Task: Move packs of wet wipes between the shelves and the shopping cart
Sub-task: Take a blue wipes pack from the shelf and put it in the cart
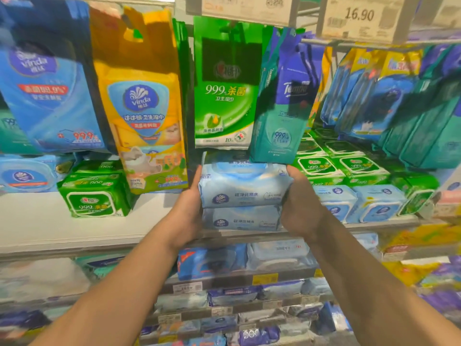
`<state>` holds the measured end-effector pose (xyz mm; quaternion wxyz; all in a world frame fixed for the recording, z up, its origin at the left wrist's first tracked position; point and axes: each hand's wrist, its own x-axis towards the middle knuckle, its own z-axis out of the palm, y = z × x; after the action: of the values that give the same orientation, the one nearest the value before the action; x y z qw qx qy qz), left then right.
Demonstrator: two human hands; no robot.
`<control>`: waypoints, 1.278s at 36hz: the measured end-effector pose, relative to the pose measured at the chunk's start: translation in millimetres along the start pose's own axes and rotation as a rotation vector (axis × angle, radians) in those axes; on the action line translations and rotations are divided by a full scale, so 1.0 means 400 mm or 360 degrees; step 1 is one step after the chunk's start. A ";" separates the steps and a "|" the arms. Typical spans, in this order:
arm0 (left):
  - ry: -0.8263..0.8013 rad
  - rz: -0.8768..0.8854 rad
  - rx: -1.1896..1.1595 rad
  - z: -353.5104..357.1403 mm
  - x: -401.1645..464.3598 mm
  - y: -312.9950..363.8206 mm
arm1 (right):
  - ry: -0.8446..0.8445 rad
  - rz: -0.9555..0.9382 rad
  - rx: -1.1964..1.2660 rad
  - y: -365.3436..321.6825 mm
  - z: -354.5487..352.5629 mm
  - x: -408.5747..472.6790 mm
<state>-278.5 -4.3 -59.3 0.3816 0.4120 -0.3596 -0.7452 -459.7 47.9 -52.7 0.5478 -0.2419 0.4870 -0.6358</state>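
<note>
Both forearms reached up from six o'clock, my left hand [190,203] and right hand [298,203] pressed against the short ends of the top pale blue pack [243,186]. It sat on a matching pack [240,218] at the shelf [74,228] front edge, dead centre. Soft, squashy and slick film, I judged; moderately heavy, so squeezing the ends suited it. Hanging packs [224,91] at twelve o'clock crowded overhead, the green pack [96,196] stood at nine, so room lay only toward me.

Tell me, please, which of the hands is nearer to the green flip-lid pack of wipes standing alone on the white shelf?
Left. The left hand grips the pale blue pack's near side, just right of the green pack; the right hand grips the far side.
</note>
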 end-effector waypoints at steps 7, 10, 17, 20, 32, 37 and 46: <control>-0.0076 -0.0044 -0.0055 0.010 -0.056 -0.024 | -0.0051 0.0103 0.0055 -0.007 -0.029 -0.020; -0.0101 -0.0062 -0.0063 0.018 -0.097 -0.039 | -0.0149 0.0203 0.0088 -0.017 -0.043 -0.041; 0.0112 0.0057 -0.0030 0.026 -0.209 -0.063 | -0.0328 0.0263 0.0005 -0.004 -0.060 -0.098; 0.0178 0.0075 -0.0095 0.009 -0.253 -0.088 | -0.0364 0.0254 -0.0104 -0.002 -0.048 -0.138; 0.0282 0.0428 -0.0318 -0.242 -0.479 -0.139 | -0.0482 0.0249 -0.0186 0.148 0.174 -0.314; 0.0242 0.0594 -0.0413 -0.440 -0.599 -0.136 | -0.0624 0.0334 -0.0241 0.254 0.354 -0.402; 0.0517 0.0713 -0.0666 -0.804 -0.926 -0.141 | -0.1104 0.0477 -0.0359 0.476 0.696 -0.627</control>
<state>128.7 270.3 -110.5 0.6643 0.3490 -0.2151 -0.6250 -66.6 197.3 -50.7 0.7365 -0.4274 0.3696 -0.3718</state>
